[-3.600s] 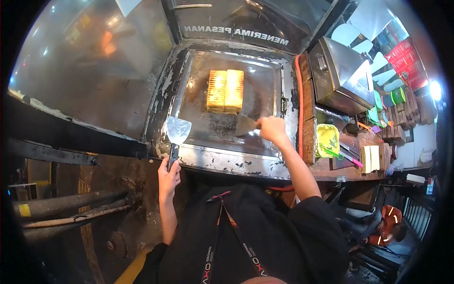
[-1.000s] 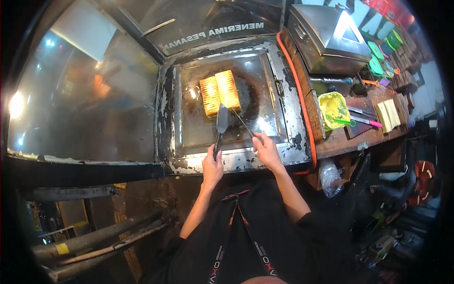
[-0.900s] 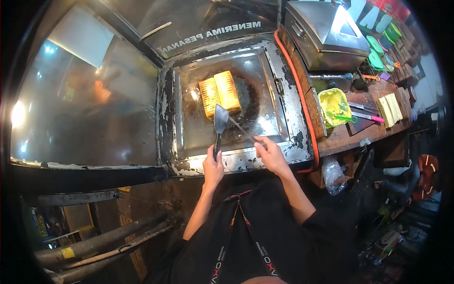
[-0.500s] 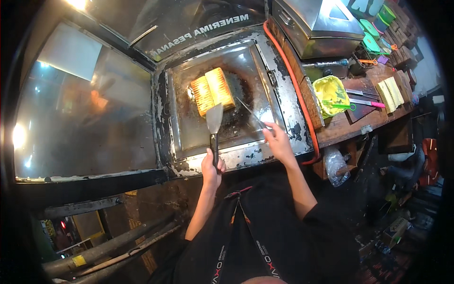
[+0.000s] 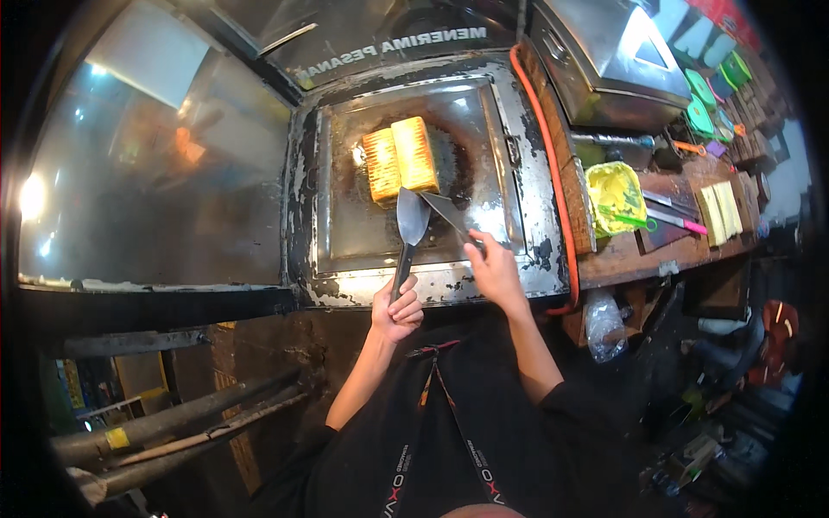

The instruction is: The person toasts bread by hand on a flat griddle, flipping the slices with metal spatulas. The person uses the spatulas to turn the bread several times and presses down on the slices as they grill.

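Two browned slabs of toasted bread lie side by side on a dark, greasy griddle. My left hand is closed round the black handle of a metal spatula, its blade tip at the near edge of the bread. In my right hand is a second spatula, pointing up and left. Its blade tip sits close to the first blade, just below the bread's right corner. Whether the two blades touch, I cannot tell.
An orange hose runs along the griddle's right side. Beyond it, a wooden counter holds a yellow-smeared tub, a pink-handled knife and pale bread slices. A metal box stands behind. Metal panels rise at the left and back.
The left spatula's blade has come off the bread's front edge and tilted right. My right hand has swung its spatula toward the left blade. The whole view has shifted slightly.
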A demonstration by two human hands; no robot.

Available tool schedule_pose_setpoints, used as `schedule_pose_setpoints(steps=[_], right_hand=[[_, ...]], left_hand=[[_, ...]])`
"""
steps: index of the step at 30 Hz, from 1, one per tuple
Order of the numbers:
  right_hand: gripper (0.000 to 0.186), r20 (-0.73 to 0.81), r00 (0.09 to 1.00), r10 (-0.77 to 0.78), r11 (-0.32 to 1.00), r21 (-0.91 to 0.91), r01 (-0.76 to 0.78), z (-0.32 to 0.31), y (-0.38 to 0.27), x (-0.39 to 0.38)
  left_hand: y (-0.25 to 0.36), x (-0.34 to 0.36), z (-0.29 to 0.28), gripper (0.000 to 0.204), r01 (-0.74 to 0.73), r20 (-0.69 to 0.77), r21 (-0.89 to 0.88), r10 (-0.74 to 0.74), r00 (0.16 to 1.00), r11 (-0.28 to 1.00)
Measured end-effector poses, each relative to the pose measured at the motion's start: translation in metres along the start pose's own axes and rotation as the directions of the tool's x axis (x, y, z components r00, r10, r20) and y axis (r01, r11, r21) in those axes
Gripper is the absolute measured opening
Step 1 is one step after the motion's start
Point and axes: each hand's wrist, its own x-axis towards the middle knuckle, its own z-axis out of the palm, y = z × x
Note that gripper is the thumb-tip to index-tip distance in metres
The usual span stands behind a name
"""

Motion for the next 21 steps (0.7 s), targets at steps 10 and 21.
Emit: schedule_pose_setpoints(steps=[10, 21], right_hand=[[0.028, 0.422, 0.878, 0.226, 0.850, 0.355, -0.390, -0.003, -0.002, -0.022], [0.028, 0.306, 0.951, -0.050, 0.634, -0.726, 0.267, 0.035, -0.008, 0.014]], left_hand=[[-0.003, -0.006, -0.019, 0.042, -0.103, -0.103, 0.288, 0.137, 0.985, 0.952], [0.021, -0.061, -0.034, 0.044, -0.346, -0.246, 0.424, 0.474, 0.845, 0.837]])
